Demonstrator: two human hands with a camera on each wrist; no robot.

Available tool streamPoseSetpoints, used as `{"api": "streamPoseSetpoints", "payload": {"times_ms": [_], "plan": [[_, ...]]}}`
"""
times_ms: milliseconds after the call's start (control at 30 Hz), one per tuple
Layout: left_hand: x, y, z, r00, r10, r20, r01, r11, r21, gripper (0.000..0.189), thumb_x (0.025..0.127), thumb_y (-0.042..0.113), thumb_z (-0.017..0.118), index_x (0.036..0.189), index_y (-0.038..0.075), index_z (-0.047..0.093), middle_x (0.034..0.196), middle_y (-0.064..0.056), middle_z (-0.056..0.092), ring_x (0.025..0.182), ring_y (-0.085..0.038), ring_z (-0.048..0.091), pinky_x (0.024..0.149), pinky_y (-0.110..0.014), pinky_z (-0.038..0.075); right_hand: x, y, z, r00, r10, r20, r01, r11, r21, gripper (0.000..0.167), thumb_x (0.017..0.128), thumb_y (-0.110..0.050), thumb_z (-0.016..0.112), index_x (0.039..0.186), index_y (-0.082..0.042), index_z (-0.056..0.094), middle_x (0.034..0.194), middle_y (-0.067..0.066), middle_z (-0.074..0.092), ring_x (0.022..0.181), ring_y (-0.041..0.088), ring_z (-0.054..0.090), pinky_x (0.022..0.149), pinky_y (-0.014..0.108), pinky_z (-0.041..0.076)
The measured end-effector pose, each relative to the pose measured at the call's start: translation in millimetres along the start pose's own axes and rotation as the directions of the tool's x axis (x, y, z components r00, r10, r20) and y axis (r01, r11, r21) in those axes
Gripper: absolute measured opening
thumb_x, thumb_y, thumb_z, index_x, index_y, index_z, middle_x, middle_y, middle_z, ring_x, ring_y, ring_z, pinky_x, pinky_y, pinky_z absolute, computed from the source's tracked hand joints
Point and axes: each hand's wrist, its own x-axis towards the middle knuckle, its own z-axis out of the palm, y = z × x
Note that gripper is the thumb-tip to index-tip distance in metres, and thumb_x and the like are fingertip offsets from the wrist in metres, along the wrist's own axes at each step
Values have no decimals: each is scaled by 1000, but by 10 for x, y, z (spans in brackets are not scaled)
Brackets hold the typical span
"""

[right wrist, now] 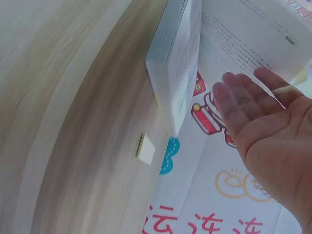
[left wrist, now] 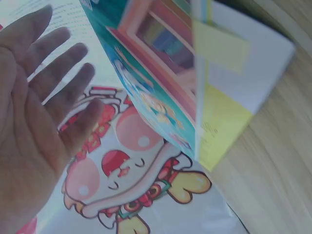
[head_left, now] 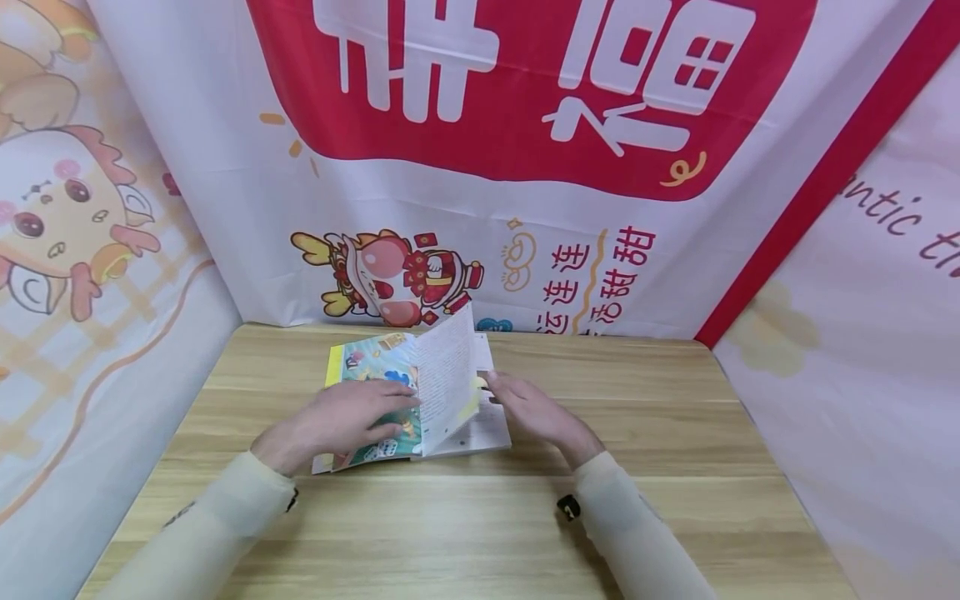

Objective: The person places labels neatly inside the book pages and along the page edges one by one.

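An open book (head_left: 382,367) lies on the table, with a colourful illustrated left side and one printed page (head_left: 447,392) standing up from the middle. My left hand (head_left: 356,417) is over the illustrated side, fingers spread and fairly straight; in the left wrist view its palm shows nothing held. At the raised page's free edge is my right hand (head_left: 536,412), fingers extended, close to a pale yellow slip (right wrist: 292,87). Whether it touches the slip I cannot tell. Another pale yellow note (left wrist: 222,48) sticks out from the book's edge in the left wrist view.
The wooden table (head_left: 480,525) extends around the book. Behind it hangs a white and red printed cloth (head_left: 525,167), with more printed cloth at both sides. A small cream piece (right wrist: 145,149) lies on the wood in the right wrist view.
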Motion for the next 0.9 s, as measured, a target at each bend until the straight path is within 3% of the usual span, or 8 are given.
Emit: {"api": "streamPoseSetpoints", "payload": {"times_ms": [200,367,567,767,900], "plan": [[-103,-128,-43,992,-37,-121,40,999,24,53,116,42,76,165,24,70,171,-5,70,161,-38,65,131,-70,55,90,-38,69,994,-78,73,72,995,71,73,129,-55,21,182,-11,42,189,17,44,176,44,44,146,67,35],[-212,-204,-130,972,-52,-229,58,998,21,51,115,36,78,163,22,71,167,-6,72,156,-39,68,125,-71,59,142,-89,156,991,-55,122,39,990,134,76,128,-59,20,183,-11,40,188,19,46,175,46,45,147,66,33],[-362,-283,-294,954,-126,-271,131,991,-3,53,116,38,76,166,22,68,171,-10,69,158,-44,66,124,-77,57,193,-163,284,983,-105,153,83,987,139,76,128,-58,17,182,-12,43,190,19,43,176,44,44,144,61,42],[-495,-395,-454,934,-172,-313,171,985,-31,54,117,36,75,168,21,66,174,-12,65,159,-47,64,127,-76,55,220,-210,391,982,-79,173,66,995,79,70,128,-58,24,183,-20,45,191,11,43,177,38,45,144,59,42],[-579,-456,-541,911,-163,-378,155,987,-53,52,116,31,76,166,19,67,171,-12,68,157,-47,66,125,-74,56,254,-202,446,982,-84,172,97,993,-69,61,128,-52,38,180,-23,50,187,8,50,175,32,48,146,56,40]]}}
